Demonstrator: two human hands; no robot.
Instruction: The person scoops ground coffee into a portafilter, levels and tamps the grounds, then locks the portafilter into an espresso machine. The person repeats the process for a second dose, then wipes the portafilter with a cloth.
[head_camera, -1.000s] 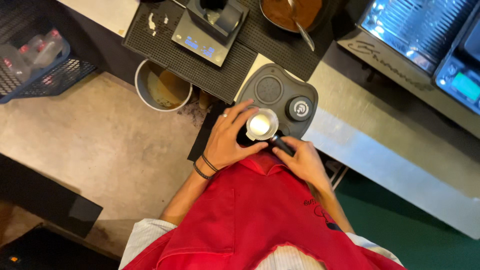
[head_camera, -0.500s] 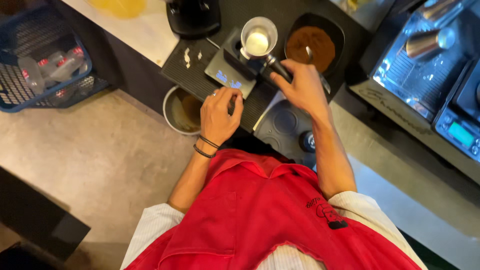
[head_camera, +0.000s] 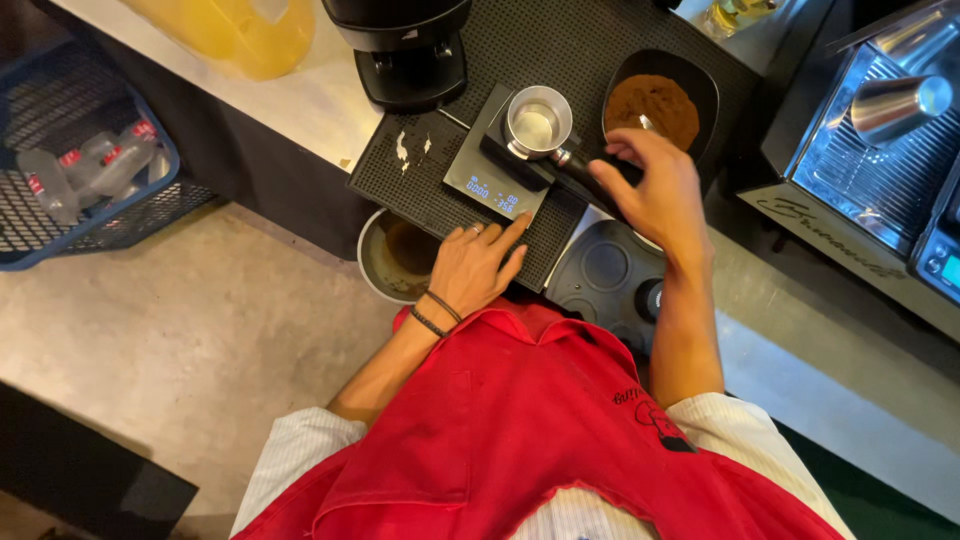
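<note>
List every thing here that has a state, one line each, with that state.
Portafilter: on the scale, basket filled with grounds.
Scale: switched on, display lit.
Right hand: gripping the portafilter handle.
Left hand: open, fingertips at the scale's front edge.
Black dish: full of brown coffee grounds.
Bin: open below the counter.
Metal pitcher: lying on its side.
</note>
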